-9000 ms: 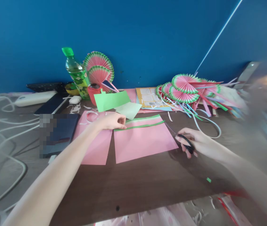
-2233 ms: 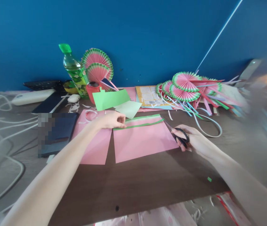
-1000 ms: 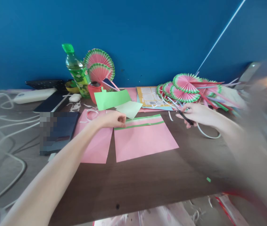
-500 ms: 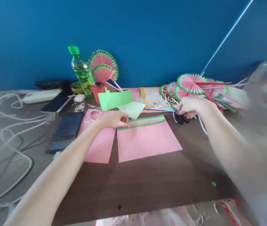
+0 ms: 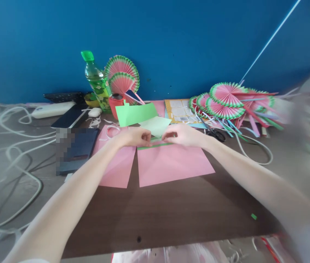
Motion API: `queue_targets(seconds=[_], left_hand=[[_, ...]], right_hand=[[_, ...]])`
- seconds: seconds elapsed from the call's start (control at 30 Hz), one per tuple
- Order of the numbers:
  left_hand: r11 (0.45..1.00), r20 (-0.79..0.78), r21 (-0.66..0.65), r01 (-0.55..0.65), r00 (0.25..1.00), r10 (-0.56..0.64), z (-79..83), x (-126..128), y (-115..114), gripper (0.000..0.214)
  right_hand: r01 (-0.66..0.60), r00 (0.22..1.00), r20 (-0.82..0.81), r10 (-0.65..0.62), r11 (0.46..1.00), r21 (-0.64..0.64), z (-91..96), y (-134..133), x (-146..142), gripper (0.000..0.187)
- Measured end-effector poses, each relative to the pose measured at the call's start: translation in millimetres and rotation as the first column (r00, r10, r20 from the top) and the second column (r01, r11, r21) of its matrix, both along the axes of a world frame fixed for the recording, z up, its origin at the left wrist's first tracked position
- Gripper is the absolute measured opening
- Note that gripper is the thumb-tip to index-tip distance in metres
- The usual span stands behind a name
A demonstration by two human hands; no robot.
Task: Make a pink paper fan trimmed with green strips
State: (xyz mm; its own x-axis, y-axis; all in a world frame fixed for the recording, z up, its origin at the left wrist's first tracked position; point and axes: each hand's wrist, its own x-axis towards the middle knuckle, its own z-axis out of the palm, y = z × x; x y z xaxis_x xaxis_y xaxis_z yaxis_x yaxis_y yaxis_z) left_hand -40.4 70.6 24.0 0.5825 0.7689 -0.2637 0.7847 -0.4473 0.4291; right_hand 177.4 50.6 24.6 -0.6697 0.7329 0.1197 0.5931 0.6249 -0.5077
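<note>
A pink paper sheet [image 5: 175, 164] lies on the desk, with green paper strips [image 5: 159, 145] along its far edge. My left hand [image 5: 138, 136] is closed at the left part of that edge, fingertips pinched on a strip. Just to its right, my right hand [image 5: 181, 134] has its fingers curled down onto the same strip, close to the left one. Behind them lie a bright green paper piece [image 5: 135, 114] and a pale green paper piece [image 5: 156, 125]. A second pink sheet [image 5: 113, 170] lies partly under my left forearm. Black-handled scissors [image 5: 217, 135] rest beyond my right wrist.
Pleated pink-and-green paper fans [image 5: 227, 98] are piled at the back right. A green-capped bottle [image 5: 96, 82] and a red cup [image 5: 116, 104] stand at the back left. A tape roll [image 5: 113, 131], a dark tablet-like object [image 5: 80, 149] and white cables [image 5: 31, 175] lie leftward.
My right hand has left the scissors, which now lie on the desk, and moved left to the green strip. My left hand has stayed at the sheet's far edge.
</note>
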Motion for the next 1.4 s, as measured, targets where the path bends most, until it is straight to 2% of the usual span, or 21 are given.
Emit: queue_targets(seconds=[0.13, 0.27, 0.57, 0.8, 0.93, 1.03, 1.1, 1.17, 1.27, 1.4], left_hand=[[1.000, 0.025, 0.020, 0.014, 1.000, -0.015, 1.5, 2.1, -3.3, 0.021], [1.000, 0.023, 0.009, -0.014, 1.000, 0.014, 3.1, 3.3, -5.7, 0.020], [1.000, 0.032, 0.010, 0.000, 0.999, 0.000, 1.4, 3.1, -5.2, 0.019], [0.998, 0.073, -0.063, -0.011, 0.997, 0.015, 1.7, -0.9, -2.2, 0.018], [0.996, 0.183, -0.073, -0.042, 0.982, 0.055, 0.3, -3.2, 1.5, 0.017], [0.972, 0.322, -0.206, -0.117, 0.929, 0.180, 0.1, -5.2, 3.5, 0.017], [0.932, 0.411, -0.337, -0.137, 0.869, 0.276, 0.8, -7.2, 4.8, 0.017], [0.904, 0.472, -0.398, -0.156, 0.810, 0.348, 2.3, -9.4, 6.0, 0.014], [0.897, 0.526, -0.362, -0.253, 0.739, 0.420, 6.4, -11.5, 6.5, 0.010], [0.868, 0.617, -0.239, -0.435, 0.622, 0.482, 16.2, -12.4, 4.4, 0.009]], right_hand=[[-0.160, 0.986, -0.019, 0.166, 0.970, 0.182, -12.9, -9.9, -17.0, 0.027], [-0.179, 0.983, 0.009, 0.183, 0.950, 0.254, -20.7, -14.1, -22.8, 0.032], [-0.114, 0.992, -0.026, 0.122, 0.971, 0.209, -29.4, -19.2, -29.2, 0.033], [-0.018, 0.991, -0.127, 0.034, 0.992, 0.124, -32.6, -21.2, -30.1, 0.021], [0.023, 0.988, -0.155, -0.013, 0.998, 0.067, -33.3, -21.6, -31.3, 0.019], [0.018, 0.982, -0.189, -0.001, 0.996, 0.090, -33.9, -23.2, -33.3, 0.020], [-0.009, 0.980, -0.194, 0.037, 0.989, 0.147, -34.3, -24.3, -34.8, 0.021], [-0.025, 0.980, -0.187, 0.062, 0.980, 0.196, -34.5, -25.1, -36.0, 0.023], [-0.025, 0.979, -0.193, 0.063, 0.981, 0.190, -34.1, -25.3, -37.6, 0.024], [-0.004, 0.974, -0.226, 0.024, 0.996, 0.089, -32.9, -24.2, -38.7, 0.024]])
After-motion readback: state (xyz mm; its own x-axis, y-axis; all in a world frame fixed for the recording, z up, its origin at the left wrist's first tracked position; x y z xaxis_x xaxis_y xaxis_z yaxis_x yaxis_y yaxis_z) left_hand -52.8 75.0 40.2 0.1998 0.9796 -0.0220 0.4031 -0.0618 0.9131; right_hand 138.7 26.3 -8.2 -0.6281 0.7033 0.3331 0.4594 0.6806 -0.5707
